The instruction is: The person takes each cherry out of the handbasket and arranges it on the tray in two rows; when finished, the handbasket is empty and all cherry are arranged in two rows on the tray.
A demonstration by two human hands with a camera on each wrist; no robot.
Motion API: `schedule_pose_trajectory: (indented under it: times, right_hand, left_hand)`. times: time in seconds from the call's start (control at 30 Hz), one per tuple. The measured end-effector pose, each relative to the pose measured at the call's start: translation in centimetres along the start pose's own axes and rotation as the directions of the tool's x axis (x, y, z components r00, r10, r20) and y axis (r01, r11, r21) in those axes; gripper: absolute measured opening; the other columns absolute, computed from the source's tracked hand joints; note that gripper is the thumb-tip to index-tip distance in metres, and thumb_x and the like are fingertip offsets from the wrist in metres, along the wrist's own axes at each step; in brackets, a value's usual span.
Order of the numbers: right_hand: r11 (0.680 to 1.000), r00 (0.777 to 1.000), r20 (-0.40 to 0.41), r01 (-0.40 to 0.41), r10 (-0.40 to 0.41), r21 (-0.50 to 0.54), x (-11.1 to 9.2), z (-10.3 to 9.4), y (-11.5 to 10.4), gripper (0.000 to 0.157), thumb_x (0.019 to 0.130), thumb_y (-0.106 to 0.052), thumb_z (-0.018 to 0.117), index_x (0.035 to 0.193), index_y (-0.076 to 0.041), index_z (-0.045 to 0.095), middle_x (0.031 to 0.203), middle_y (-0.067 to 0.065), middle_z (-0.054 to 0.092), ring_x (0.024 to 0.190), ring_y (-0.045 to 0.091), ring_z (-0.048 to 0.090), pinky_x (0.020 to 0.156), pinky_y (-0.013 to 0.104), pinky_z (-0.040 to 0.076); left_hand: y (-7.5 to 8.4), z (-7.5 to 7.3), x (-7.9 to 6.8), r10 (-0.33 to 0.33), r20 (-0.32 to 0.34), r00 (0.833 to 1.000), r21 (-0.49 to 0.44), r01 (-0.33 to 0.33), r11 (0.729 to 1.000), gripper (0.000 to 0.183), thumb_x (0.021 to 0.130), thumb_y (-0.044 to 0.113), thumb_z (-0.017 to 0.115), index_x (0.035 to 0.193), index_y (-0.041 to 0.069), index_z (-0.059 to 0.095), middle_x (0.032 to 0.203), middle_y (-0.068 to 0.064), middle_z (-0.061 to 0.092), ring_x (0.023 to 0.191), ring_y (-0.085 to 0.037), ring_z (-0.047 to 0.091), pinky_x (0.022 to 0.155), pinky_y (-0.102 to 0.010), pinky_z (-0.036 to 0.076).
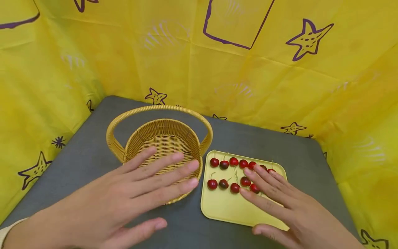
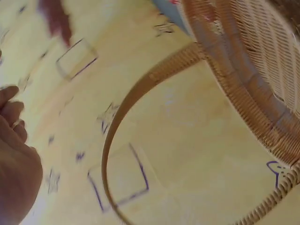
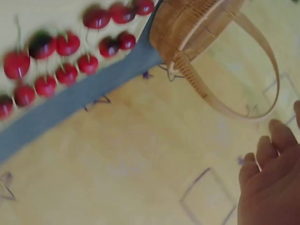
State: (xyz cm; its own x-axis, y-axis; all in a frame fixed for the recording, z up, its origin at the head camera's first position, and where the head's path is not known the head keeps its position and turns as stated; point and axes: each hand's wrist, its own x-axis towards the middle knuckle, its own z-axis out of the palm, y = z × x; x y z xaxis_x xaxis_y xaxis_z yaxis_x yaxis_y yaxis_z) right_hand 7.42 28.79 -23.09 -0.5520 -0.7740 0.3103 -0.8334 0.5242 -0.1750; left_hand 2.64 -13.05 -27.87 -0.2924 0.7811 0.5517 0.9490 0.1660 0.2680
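My left hand [image 1: 124, 197] is spread with straight fingers over the front of a round wicker basket [image 1: 163, 126], whose tall arched handle [image 1: 161, 108] stands upright. Nothing is in its grasp. The basket's woven floor shows bare between and beyond the fingers. To the right, my right hand [image 1: 292, 207] hovers with fingers extended over the right side of a pale yellow tray [image 1: 224, 209], holding nothing. Two rows of red cherries [image 1: 234, 188] with stems lie on the tray, some hidden behind the right fingers. The right wrist view shows the cherries [image 3: 66, 73] close up.
A dark grey tabletop [image 1: 84, 173] carries the basket and the tray, which stand side by side. Yellow cloth [image 1: 174, 62] printed with purple starfish and squares rises behind the table and along both sides.
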Motion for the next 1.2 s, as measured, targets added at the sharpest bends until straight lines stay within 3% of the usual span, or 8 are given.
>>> schedule_pose_trajectory:
  times: [0.03, 0.1, 0.17, 0.37, 0.57, 0.77, 0.97, 1.2]
  right_hand:
    - [0.999, 0.999, 0.032, 0.027, -0.025, -0.039, 0.3, 0.0, -0.1, 0.065, 0.108, -0.058, 0.051, 0.154, -0.013, 0.057, 0.165, 0.019, 0.043, 0.158, 0.031, 0.029, 0.13, 0.033, 0.013]
    - [0.994, 0.994, 0.098, 0.062, -0.054, -0.085, 0.5, 0.4, -0.1, 0.067, 0.106, -0.062, 0.05, 0.158, -0.02, 0.052, 0.168, 0.015, 0.038, 0.159, 0.031, 0.026, 0.131, 0.034, 0.009]
    - [0.994, 0.985, 0.166, 0.061, -0.046, -0.085, 0.5, 0.9, 0.0, 0.071, 0.103, -0.064, 0.053, 0.162, -0.026, 0.046, 0.172, 0.012, 0.032, 0.161, 0.031, 0.022, 0.131, 0.034, 0.004]
    - [0.995, 0.968, 0.252, 0.043, -0.02, -0.085, -0.2, 3.5, 0.5, 0.083, 0.097, -0.072, 0.057, 0.166, -0.032, 0.036, 0.175, 0.01, 0.023, 0.162, 0.036, 0.014, 0.13, 0.044, -0.008]
    - [0.988, 0.953, 0.304, 0.038, 0.01, -0.152, -0.7, 5.2, 0.6, 0.087, 0.096, -0.078, 0.051, 0.169, -0.034, 0.028, 0.177, 0.008, 0.016, 0.163, 0.034, 0.008, 0.129, 0.046, -0.013]
    - [0.994, 0.948, 0.312, -0.036, 0.066, -0.099, -0.9, 5.5, 0.4, 0.093, 0.094, -0.074, 0.06, 0.17, -0.035, 0.024, 0.178, 0.004, 0.011, 0.163, 0.034, 0.003, 0.127, 0.041, -0.019]
    - [0.996, 0.947, 0.314, -0.049, 0.072, -0.079, -1.0, 5.7, 0.2, 0.094, 0.093, -0.072, 0.063, 0.17, -0.034, 0.023, 0.178, 0.005, 0.012, 0.163, 0.035, 0.002, 0.127, 0.043, -0.02]
    - [0.995, 0.936, 0.338, -0.083, 0.098, -0.059, -1.0, 5.7, 0.2, 0.092, 0.095, -0.069, 0.063, 0.17, -0.034, 0.022, 0.178, 0.003, 0.011, 0.164, 0.032, -0.001, 0.125, 0.039, -0.023]
  left_hand:
    - [1.8, -1.6, 2.9, 0.034, 0.036, 0.999, 0.037, -0.036, 0.999, 0.064, 0.11, 0.041, 0.053, 0.162, 0.006, 0.042, 0.171, -0.015, 0.033, 0.158, -0.038, 0.028, 0.13, -0.056, 0.006]
    - [2.8, -2.5, 4.9, 0.054, 0.097, 0.994, 0.094, -0.063, 0.994, 0.06, 0.111, 0.041, 0.048, 0.163, 0.011, 0.042, 0.171, -0.011, 0.034, 0.158, -0.032, 0.03, 0.131, -0.049, 0.005]
    - [2.9, -2.4, 5.6, 0.048, 0.142, 0.989, 0.094, -0.061, 0.994, 0.06, 0.112, 0.043, 0.044, 0.165, 0.016, 0.038, 0.173, -0.007, 0.029, 0.16, -0.028, 0.026, 0.131, -0.046, 0.003]
    - [1.3, 1.2, 3.4, -0.054, 0.26, 0.964, 0.139, 0.018, 0.99, 0.075, 0.105, 0.063, 0.049, 0.169, 0.034, 0.025, 0.177, 0.003, 0.015, 0.163, -0.025, 0.013, 0.125, -0.064, -0.003]
    - [0.3, 3.5, 2.0, -0.068, 0.299, 0.952, 0.191, 0.01, 0.981, 0.085, 0.098, 0.08, 0.043, 0.169, 0.038, 0.025, 0.177, 0.006, 0.015, 0.164, -0.026, 0.011, 0.121, -0.072, -0.006]
    - [0.0, 3.6, 2.2, -0.08, 0.3, 0.951, 0.198, 0.02, 0.98, 0.09, 0.095, 0.081, 0.048, 0.169, 0.037, 0.023, 0.178, 0.006, 0.014, 0.164, -0.026, 0.009, 0.119, -0.075, -0.005]
    - [0.0, 3.4, 2.3, -0.101, 0.317, 0.943, 0.187, 0.042, 0.981, 0.094, 0.094, 0.08, 0.053, 0.17, 0.037, 0.021, 0.178, 0.006, 0.012, 0.164, -0.026, 0.005, 0.12, -0.073, -0.01]
    - [-0.2, 3.4, 2.2, -0.099, 0.298, 0.949, 0.193, 0.042, 0.98, 0.088, 0.097, 0.079, 0.046, 0.17, 0.036, 0.023, 0.178, 0.006, 0.013, 0.164, -0.027, 0.008, 0.119, -0.075, -0.009]
